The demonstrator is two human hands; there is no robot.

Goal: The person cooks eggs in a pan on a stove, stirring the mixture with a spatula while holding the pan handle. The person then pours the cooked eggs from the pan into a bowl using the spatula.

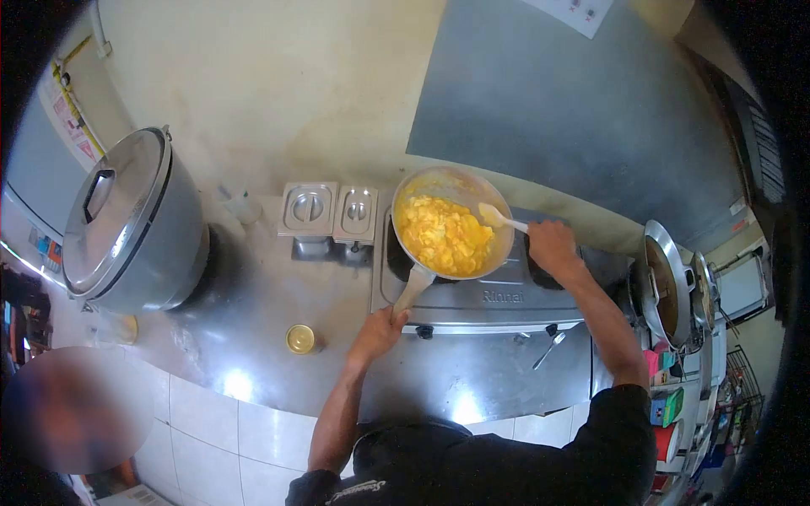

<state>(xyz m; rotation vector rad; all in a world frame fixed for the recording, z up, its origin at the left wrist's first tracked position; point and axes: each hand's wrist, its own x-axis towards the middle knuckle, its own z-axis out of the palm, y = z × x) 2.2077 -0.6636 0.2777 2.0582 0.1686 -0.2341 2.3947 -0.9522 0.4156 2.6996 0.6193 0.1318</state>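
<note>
A round metal pan (498, 215) full of yellow scrambled egg (443, 234) sits on a steel gas stove (498, 297). My left hand (380, 331) grips the end of the pan's handle (413, 287) at the stove's front edge. My right hand (550, 244) is closed on a pale spatula (498, 218), whose blade rests at the right rim of the pan, touching the egg.
A large lidded steel pot (126, 223) stands far left on the steel counter (270, 337). Two small lidded containers (329, 211) sit behind the stove's left side. A yellow-lidded jar (300, 339) and a spoon (548, 347) lie near the front. Another pan (666, 282) is at right.
</note>
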